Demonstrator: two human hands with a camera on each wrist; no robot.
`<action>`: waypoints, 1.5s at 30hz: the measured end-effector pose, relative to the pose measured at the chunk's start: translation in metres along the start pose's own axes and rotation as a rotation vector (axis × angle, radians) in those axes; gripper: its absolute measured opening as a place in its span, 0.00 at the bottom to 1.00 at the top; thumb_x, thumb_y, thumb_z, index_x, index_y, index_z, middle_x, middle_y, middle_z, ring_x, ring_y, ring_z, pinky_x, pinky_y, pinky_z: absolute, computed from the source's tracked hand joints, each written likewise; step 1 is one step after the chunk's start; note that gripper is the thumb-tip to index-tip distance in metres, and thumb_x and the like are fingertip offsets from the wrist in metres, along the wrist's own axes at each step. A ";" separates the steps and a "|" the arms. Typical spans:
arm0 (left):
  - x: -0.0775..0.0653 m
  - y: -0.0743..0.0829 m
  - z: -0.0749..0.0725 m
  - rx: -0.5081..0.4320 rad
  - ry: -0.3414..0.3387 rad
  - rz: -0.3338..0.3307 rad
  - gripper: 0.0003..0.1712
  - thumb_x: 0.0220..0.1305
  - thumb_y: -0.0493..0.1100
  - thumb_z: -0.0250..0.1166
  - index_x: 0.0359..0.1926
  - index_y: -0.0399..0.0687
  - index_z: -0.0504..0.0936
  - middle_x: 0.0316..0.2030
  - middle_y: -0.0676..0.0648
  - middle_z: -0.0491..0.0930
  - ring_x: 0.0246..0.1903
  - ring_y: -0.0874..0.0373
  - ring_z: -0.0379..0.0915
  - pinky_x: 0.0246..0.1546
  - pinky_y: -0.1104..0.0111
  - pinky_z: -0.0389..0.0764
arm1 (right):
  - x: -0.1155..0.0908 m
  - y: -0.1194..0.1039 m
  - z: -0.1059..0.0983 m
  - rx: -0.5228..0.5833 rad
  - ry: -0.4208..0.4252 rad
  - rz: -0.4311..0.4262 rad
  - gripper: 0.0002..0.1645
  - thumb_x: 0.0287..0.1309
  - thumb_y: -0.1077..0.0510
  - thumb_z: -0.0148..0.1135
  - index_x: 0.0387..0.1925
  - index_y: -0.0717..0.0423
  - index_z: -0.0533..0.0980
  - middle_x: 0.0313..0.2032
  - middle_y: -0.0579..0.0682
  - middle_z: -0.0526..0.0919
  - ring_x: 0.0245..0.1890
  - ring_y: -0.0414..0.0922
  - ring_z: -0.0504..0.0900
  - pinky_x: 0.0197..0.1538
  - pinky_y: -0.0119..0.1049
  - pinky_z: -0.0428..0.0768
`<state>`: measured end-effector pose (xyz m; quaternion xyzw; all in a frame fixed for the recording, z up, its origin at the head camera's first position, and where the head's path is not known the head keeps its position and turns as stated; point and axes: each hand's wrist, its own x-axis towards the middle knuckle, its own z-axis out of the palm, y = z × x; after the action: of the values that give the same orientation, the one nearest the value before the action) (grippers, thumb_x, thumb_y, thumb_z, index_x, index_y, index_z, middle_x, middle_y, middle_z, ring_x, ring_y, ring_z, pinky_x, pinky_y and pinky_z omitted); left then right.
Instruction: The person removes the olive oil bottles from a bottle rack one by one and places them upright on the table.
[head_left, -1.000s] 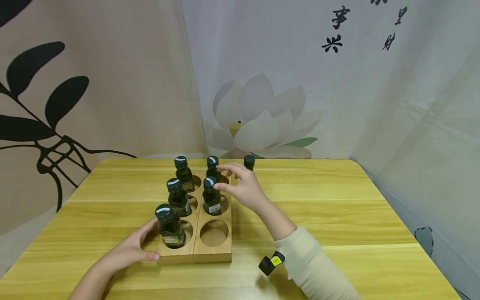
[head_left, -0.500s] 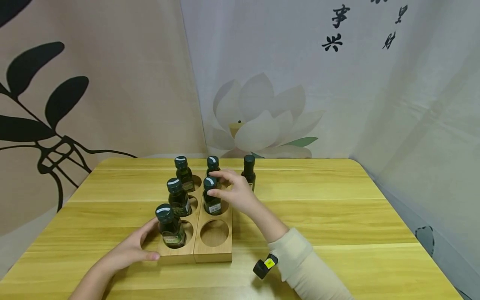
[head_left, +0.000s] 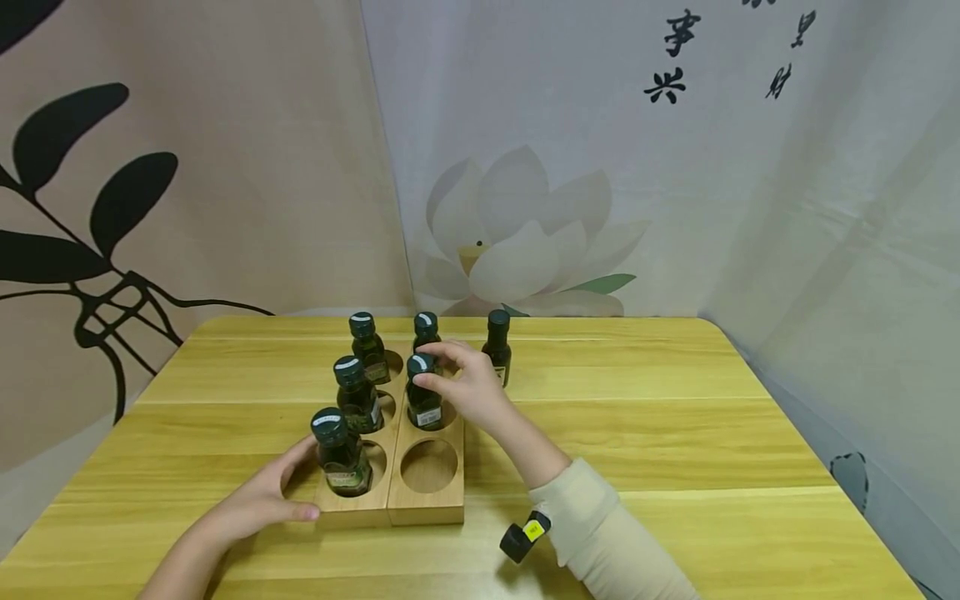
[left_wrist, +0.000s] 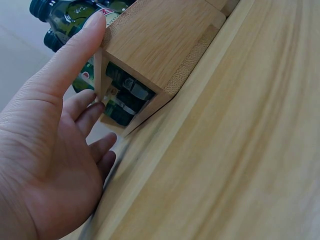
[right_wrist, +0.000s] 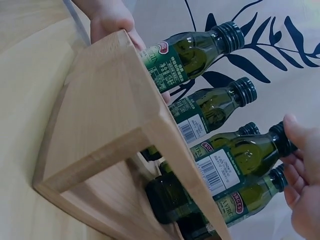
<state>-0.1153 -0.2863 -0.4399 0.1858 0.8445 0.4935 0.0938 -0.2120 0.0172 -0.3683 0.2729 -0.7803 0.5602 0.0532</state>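
Observation:
Several green glass olive oil bottles with dark caps stand in a wooden bottle rack [head_left: 427, 512] with round holes. My right hand [head_left: 474, 385] pinches the cap of the middle bottle in the right row [head_left: 425, 408]; the right wrist view shows my thumb against the cap of that olive oil bottle [right_wrist: 220, 170]. My left hand [head_left: 258, 500] holds the rack's near left corner, thumb at the front and fingers along the left side. Beside that hand stands the near left bottle [head_left: 345, 467]. In the left wrist view my thumb [left_wrist: 80, 55] lies over the rack's edge.
Another dark-capped bottle [head_left: 497, 350] stands on the wooden table [head_left: 637, 433] to the right of the rack. The rack's near right hole [head_left: 428, 467] holds no bottle. A printed cloth [head_left: 540, 100] hangs behind the table.
My right hand has moved slightly left and down onto the middle bottle's cap, uncovering more of the bottle beside the rack. The left hand and the rack have stayed in place.

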 end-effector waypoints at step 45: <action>0.000 0.002 0.000 -0.021 -0.002 -0.009 0.57 0.53 0.43 0.73 0.72 0.29 0.45 0.68 0.24 0.47 0.65 0.25 0.40 0.59 0.39 0.47 | 0.006 -0.045 -0.058 -0.058 0.208 -0.254 0.16 0.51 0.64 0.71 0.44 0.61 0.82 0.36 0.50 0.79 0.35 0.51 0.70 0.37 0.37 0.71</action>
<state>-0.1150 -0.2855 -0.4384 0.1815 0.8401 0.5016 0.0990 -0.2080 0.0573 -0.3072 0.3085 -0.7455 0.5516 0.2119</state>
